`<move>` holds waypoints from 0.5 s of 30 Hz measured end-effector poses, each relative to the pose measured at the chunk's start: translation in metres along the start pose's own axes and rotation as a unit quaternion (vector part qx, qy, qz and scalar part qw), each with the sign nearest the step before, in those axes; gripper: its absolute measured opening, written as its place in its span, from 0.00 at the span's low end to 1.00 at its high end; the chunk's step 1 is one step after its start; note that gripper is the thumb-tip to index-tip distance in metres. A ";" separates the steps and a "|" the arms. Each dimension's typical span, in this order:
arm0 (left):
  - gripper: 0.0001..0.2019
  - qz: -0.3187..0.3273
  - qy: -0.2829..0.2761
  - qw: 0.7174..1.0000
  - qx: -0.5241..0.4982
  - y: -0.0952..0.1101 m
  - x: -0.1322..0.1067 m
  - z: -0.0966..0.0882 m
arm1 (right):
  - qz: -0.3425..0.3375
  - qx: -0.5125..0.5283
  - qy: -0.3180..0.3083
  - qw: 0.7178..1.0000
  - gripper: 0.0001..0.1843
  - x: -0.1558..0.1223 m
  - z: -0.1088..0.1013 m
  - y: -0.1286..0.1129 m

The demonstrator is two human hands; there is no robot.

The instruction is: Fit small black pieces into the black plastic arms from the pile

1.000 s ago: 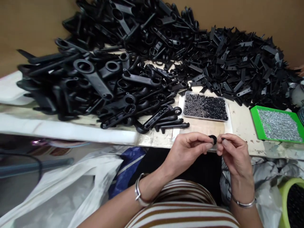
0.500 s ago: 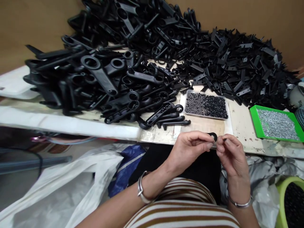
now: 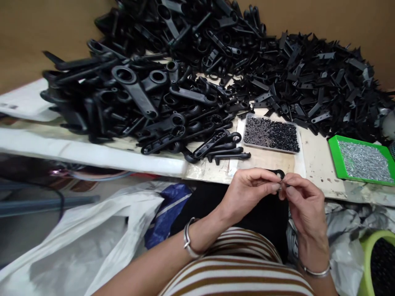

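Over the table's front edge, my left hand (image 3: pixel 251 189) pinches a black plastic part with a ringed end (image 3: pixel 280 172); most of it is hidden behind the fingers. My right hand (image 3: pixel 304 197) meets it from the right, thumb and fingertips pressed together at the ring. Whatever those right fingertips hold is too small to make out. Just beyond both hands lies a clear tray (image 3: pixel 271 133) of small pieces, greyish on its left side and black on its right. Left of the tray, several black plastic arms with ringed ends (image 3: pixel 225 150) lie at the table's edge.
Behind, a large heap of black ringed arms (image 3: pixel 132 90) covers the left, and flat black pieces (image 3: pixel 321 82) pile up on the right. A green tray (image 3: pixel 364 160) holds silvery pins. Below are a white bag (image 3: pixel 123 230) and a yellow-green bucket (image 3: pixel 367 255).
My right hand has closed in on the black part, its fingertips now meeting my left ones at the ring. The whole view has shifted slightly.
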State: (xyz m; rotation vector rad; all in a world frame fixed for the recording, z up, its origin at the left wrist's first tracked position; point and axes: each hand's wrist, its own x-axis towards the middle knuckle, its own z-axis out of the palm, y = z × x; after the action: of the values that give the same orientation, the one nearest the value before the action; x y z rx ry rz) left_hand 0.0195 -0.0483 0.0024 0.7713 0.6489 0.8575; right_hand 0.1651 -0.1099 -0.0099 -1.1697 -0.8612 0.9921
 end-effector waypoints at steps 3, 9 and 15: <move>0.08 0.005 -0.003 1.000 0.000 0.000 0.000 -0.001 | -0.030 -0.052 0.004 0.998 0.07 -0.001 -0.002 0.003; 0.09 0.007 0.004 0.999 0.033 -0.002 -0.001 -0.004 | -0.048 -0.112 0.004 0.993 0.05 0.000 -0.003 0.006; 0.07 0.016 0.003 0.999 0.044 -0.006 0.000 -0.006 | -0.088 -0.179 0.001 0.980 0.04 -0.001 -0.002 0.002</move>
State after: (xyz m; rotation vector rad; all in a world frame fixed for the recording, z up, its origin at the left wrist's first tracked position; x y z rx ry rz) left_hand 0.0176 -0.0485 -0.0058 0.8611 0.6857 0.8652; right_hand 0.1660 -0.1111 -0.0124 -1.3687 -1.1542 0.7089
